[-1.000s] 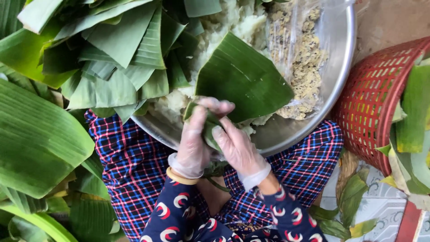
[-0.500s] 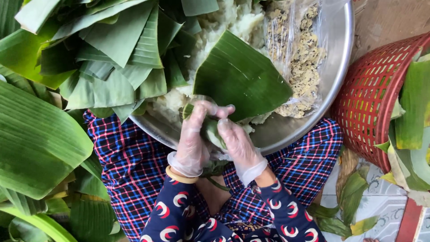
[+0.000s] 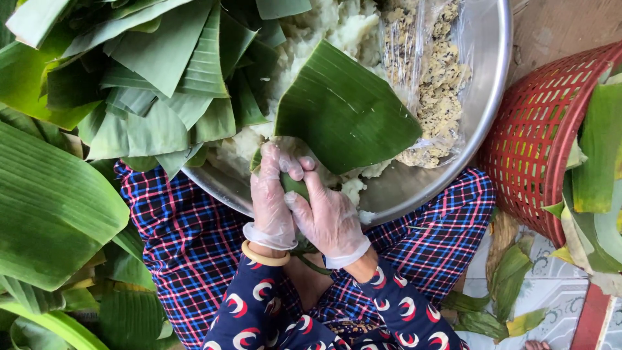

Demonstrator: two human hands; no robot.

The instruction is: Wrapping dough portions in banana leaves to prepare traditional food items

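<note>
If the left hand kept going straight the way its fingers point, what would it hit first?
Probably the big folded banana leaf just beyond the left hand, then the white dough in the metal bowl; depth is unclear.

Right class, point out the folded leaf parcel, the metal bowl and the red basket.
folded leaf parcel [image 3: 295, 186], head view, green patch showing between the gloved hands.
metal bowl [image 3: 483, 97], head view, bare inner wall on the right.
red basket [image 3: 541, 129], head view, woven side wall.

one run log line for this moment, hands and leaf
left hand: gloved, on folded green banana leaf | right hand: gloved, same leaf | over round steel basin | red plastic basket right
</note>
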